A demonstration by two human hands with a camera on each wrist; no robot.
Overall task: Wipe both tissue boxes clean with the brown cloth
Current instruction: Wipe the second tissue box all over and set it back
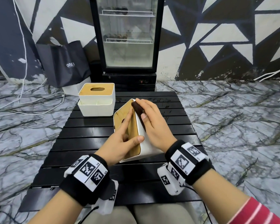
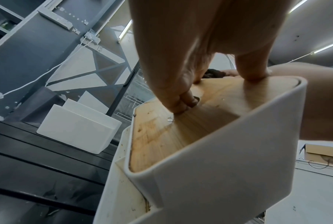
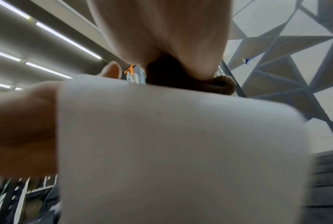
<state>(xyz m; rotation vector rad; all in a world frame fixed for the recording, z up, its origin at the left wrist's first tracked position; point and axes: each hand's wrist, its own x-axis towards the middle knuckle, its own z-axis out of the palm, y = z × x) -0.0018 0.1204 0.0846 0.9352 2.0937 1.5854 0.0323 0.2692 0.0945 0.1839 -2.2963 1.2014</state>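
Observation:
A white tissue box with a wooden lid (image 1: 144, 147) lies tipped on its side at the middle of the black slatted table (image 1: 87, 135). My left hand (image 1: 126, 136) grips it, with the thumb on the white edge and the fingers on the lid (image 2: 162, 136), some curled at the slot. My right hand (image 1: 152, 120) holds the bunched brown cloth (image 1: 138, 109) against the box's upward white side (image 3: 181, 151), near its far end. The cloth (image 3: 181, 78) shows under the right palm. The second tissue box (image 1: 96, 101) stands upright at the back left, untouched.
A glass-door fridge (image 1: 128, 38) stands just behind the table. A black paper bag (image 1: 63, 62) leans at the back left. White cables (image 1: 23, 101) run over the marble floor on the left. My knees sit at the table's near edge.

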